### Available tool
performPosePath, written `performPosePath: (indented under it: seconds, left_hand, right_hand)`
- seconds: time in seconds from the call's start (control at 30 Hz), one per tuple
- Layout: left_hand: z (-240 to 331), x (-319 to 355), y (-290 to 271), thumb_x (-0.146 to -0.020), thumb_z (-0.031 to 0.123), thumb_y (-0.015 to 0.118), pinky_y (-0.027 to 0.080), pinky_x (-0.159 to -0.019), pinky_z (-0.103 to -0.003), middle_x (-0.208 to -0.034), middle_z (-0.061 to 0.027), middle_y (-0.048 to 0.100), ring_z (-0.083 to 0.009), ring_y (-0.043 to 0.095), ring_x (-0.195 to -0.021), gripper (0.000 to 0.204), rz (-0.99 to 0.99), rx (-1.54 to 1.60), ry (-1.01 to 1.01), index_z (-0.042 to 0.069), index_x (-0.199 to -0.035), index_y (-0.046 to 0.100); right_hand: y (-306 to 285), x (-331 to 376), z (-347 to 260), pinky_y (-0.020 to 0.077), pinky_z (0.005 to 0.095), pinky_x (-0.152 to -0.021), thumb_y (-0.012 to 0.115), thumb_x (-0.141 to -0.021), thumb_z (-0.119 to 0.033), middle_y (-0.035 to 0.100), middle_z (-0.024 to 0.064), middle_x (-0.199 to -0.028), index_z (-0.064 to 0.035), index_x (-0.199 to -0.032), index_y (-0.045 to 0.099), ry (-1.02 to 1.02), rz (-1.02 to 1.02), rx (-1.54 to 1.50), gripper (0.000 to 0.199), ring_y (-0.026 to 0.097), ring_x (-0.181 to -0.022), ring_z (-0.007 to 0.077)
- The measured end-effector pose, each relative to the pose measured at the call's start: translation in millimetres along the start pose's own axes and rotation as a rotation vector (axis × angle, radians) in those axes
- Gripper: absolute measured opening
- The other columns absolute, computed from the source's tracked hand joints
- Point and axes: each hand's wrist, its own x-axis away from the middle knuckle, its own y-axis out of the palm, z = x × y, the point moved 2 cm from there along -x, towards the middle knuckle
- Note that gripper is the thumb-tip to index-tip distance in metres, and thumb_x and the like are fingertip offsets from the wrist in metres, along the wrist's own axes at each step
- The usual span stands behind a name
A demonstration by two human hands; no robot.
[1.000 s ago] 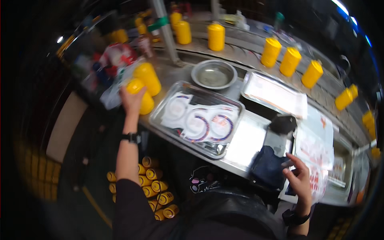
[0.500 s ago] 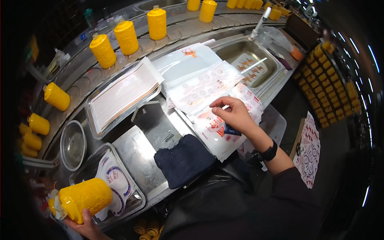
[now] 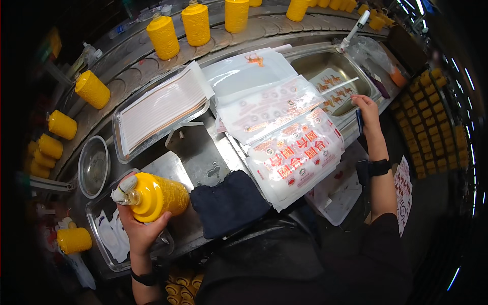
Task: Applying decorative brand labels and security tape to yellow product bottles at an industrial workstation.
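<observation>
My left hand grips a yellow embossed bottle from below and the side, its neck tilted left toward me. White material sits at the neck by my fingers; whether it is cloth or a finger wrap is unclear. Over the sink's right rim is my right hand, fingers bent and fingertips pinched. A dark blue flat piece shows along its palm, mostly hidden. Patterned transfer sheets lie in the sink. Left of that hand, red-printed sheets are stacked on the counter.
A folded dark cloth lies at the counter's front edge. Behind it are a tray of striped sheets and a metal bowl. Several yellow bottles line the conveyor. A rack of yellow items stands right.
My left hand has brought the yellow bottle up and right, over the counter. My right hand has moved from the red-printed sheets to the sink's right rim. The view has shifted.
</observation>
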Motion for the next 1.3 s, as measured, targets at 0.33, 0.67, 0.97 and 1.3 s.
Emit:
performPosePath:
  seconds: [0.33, 0.67, 0.97, 1.3]
  left_hand:
    - [62, 7, 2, -0.073, 0.031, 0.078, 0.014, -0.119, -0.044, -0.15, -0.0176, 0.033, -0.0303, 0.032, -0.14, 0.099, 0.168, -0.446, 0.292, 0.002, -0.149, 0.021]
    - [105, 1, 159, -0.082, 0.016, 0.071, 0.051, -0.071, -0.034, -0.098, -0.017, 0.061, -0.0281, 0.063, -0.084, 0.044, -0.37, -0.242, 0.24, -0.003, -0.116, 0.053]
    - [116, 11, 336, -0.082, 0.018, 0.068, 0.049, -0.073, -0.044, -0.099, -0.0234, 0.058, -0.039, 0.061, -0.088, 0.061, -0.737, -0.052, 0.376, -0.008, -0.126, 0.034]
    - [116, 1, 378, -0.082, 0.013, 0.065, 0.051, -0.069, -0.044, -0.087, -0.0199, 0.063, -0.0395, 0.064, -0.08, 0.081, -0.733, 0.041, 0.285, -0.012, -0.138, 0.013]
  right_hand:
    - [19, -101, 29, 0.042, 0.0213, -0.062, 0.069, -0.082, -0.016, 0.064, 0.0008, -0.077, 0.0018, -0.091, 0.069, -0.037, -0.047, -0.057, 0.021, 0.054, -0.066, 0.0071]
    - [28, -173, 53, 0.0476, 0.0297, -0.063, 0.072, -0.074, -0.019, 0.067, 0.0069, -0.078, 0.0019, -0.09, 0.07, -0.054, 0.097, 0.162, 0.026, 0.062, -0.067, 0.0161]
    - [36, -173, 25, 0.0508, 0.039, -0.085, 0.068, -0.068, -0.03, 0.071, 0.0197, -0.09, -0.0023, -0.087, 0.075, 0.101, 0.291, 0.459, 0.034, 0.069, -0.088, 0.0338]
    - [102, -163, -12, 0.0501, 0.04, -0.089, 0.063, -0.073, -0.031, 0.07, 0.0204, -0.102, -0.0052, -0.093, 0.074, -0.091, 0.12, 0.573, 0.034, 0.066, -0.099, 0.0362]
